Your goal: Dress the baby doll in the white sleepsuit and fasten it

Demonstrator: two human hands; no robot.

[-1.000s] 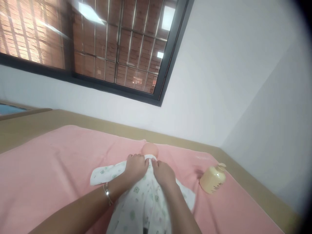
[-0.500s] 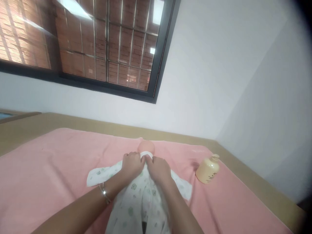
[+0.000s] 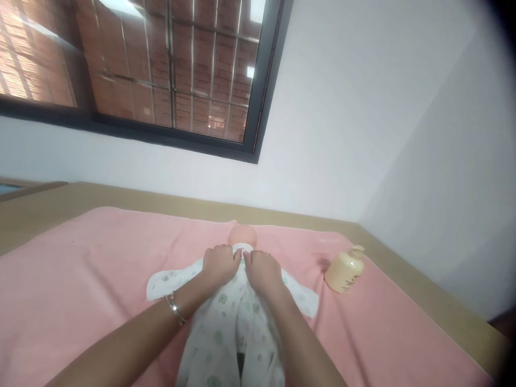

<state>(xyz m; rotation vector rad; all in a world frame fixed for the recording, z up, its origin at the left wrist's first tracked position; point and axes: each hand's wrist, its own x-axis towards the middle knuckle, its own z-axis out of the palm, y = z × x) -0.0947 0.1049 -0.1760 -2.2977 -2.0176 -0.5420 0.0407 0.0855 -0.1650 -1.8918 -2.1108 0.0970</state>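
Note:
A baby doll lies on its back on a pink towel, its round head [image 3: 242, 235] toward the wall. It wears a white baby romper [image 3: 215, 333] with small green prints, sleeves spread out to both sides. My left hand [image 3: 221, 265], with a bracelet on its wrist, is closed on the romper's front just below the collar. My right hand [image 3: 263, 271] grips the other side of the neckline, thumbs close together at the middle. Below the hands the front hangs in two parts with a dark gap low down. The doll's body is hidden.
The pink towel [image 3: 100, 258] covers most of a tan padded surface [image 3: 169, 200]. A pale yellow pump bottle [image 3: 345, 271] stands tilted in view at the right. Behind are a white wall [image 3: 322, 134] and a dark-framed window [image 3: 177, 131] with bars.
The view has tipped down slightly, so everything sits a little higher. My thumbs have drawn slightly apart at the collar; both hands keep their hold on the romper.

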